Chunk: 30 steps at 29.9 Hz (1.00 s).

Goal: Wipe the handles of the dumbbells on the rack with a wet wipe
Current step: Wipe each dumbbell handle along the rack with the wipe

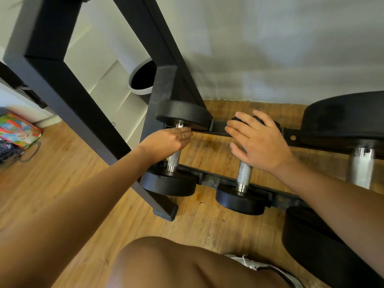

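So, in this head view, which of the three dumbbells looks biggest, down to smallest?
1. right dumbbell, clearly largest
2. left dumbbell
3. middle dumbbell, slightly smaller; far end hidden, so unsure

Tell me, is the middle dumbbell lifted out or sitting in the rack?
In the rack: the middle dumbbell lies across both rails, the right hand resting on its handle.

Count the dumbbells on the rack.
3: left dumbbell gripped by the left hand; middle dumbbell under the right hand; big dumbbell at the right edge, cropped. More may be out of frame.
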Tool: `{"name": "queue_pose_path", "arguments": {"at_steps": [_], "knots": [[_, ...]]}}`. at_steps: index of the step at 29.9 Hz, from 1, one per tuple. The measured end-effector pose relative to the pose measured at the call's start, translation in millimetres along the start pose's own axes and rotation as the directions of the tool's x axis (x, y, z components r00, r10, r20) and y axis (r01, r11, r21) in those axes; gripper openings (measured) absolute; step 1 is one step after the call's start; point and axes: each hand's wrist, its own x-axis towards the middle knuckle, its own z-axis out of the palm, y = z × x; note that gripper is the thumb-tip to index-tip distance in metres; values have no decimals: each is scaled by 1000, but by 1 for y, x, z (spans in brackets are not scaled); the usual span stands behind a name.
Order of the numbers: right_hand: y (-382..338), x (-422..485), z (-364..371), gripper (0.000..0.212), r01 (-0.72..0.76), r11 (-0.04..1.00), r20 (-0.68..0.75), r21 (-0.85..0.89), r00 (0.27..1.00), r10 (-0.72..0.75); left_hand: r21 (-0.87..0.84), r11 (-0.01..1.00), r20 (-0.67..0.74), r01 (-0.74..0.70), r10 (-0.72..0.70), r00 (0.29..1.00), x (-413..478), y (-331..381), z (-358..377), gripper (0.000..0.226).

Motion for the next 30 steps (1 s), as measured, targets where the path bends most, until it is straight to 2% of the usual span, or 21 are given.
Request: {"name": "queue_pose_path", "arguments": {"at_steps": [3,5,10,16,19,21,24,28,30], "knots": [[0,0,0,43,3,1000,-16,2,1000,-3,-2,1000,27,1,-1,1000,-7,-3,5,63],[-1,0,-1,43,2,1000,-12,4,1000,-2,-3,1000,124,-4,5,992,-12,-4,10,64],[-1,0,-2,42,-2,1000,-14,22,1000,2,-100,981,282,-164,186,941,-22,6,8,57],[0,0,-1,41,1,1000,-28,29,1000,0,-72,950,301,-303,311,902,-17,-12,-7,53],[0,0,0,41,1,1000,-43,26,999,1,-29,977,281,-213,212,936,-6,-21,-11,52],[0,0,0,41,5,1000,-49,21,999,-3,-43,993,261,-109,117,958,-1,-25,-12,54],[0,0,-1,41,7,1000,-36,24,999,-6,-84,996,208,-36,52,977,-1,-19,-6,57],[0,0,-3,41,12,999,-22,40,1000,-11,-180,983,158,-44,73,985,-9,-11,-3,50],[0,0,-4,41,11,999,-11,49,1000,-10,-196,977,198,-86,126,972,-13,-7,-5,50]]}}
